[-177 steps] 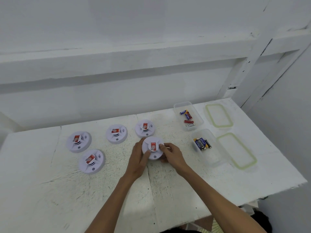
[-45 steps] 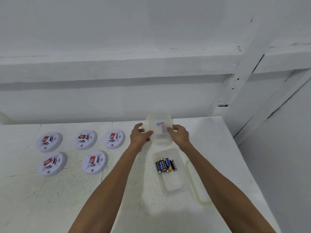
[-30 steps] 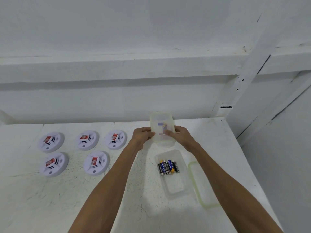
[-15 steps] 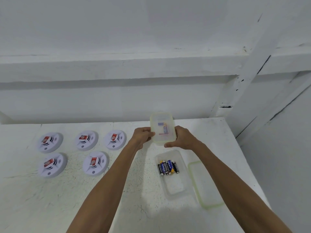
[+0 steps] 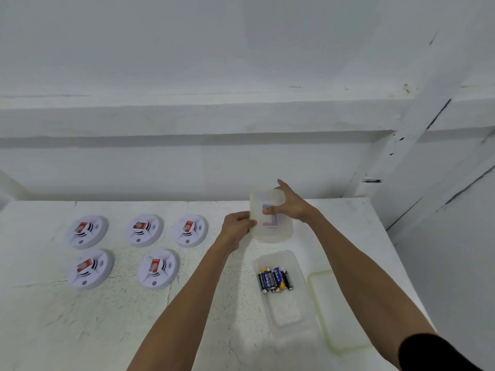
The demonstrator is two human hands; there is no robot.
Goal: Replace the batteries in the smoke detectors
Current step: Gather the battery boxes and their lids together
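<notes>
Several white round smoke detectors (image 5: 158,269) with red labels lie in two rows on the left of the white table (image 5: 80,330). At the far middle stands a lidded translucent container (image 5: 273,231) with red and blue batteries dimly visible inside. My left hand (image 5: 238,227) grips its left edge. My right hand (image 5: 288,203) lies over its lid, fingers spread across the top. Nearer to me an open clear container (image 5: 288,314) holds several dark blue and black batteries (image 5: 275,279).
A loose green-rimmed lid (image 5: 337,311) lies right of the open container, close to the table's right edge. A white wall with a ledge runs behind the table, and a white post (image 5: 396,162) rises at the back right.
My right hand has shifted from the container's right side up onto its lid, fingers now spread over the top. My left hand stays on the left edge.
</notes>
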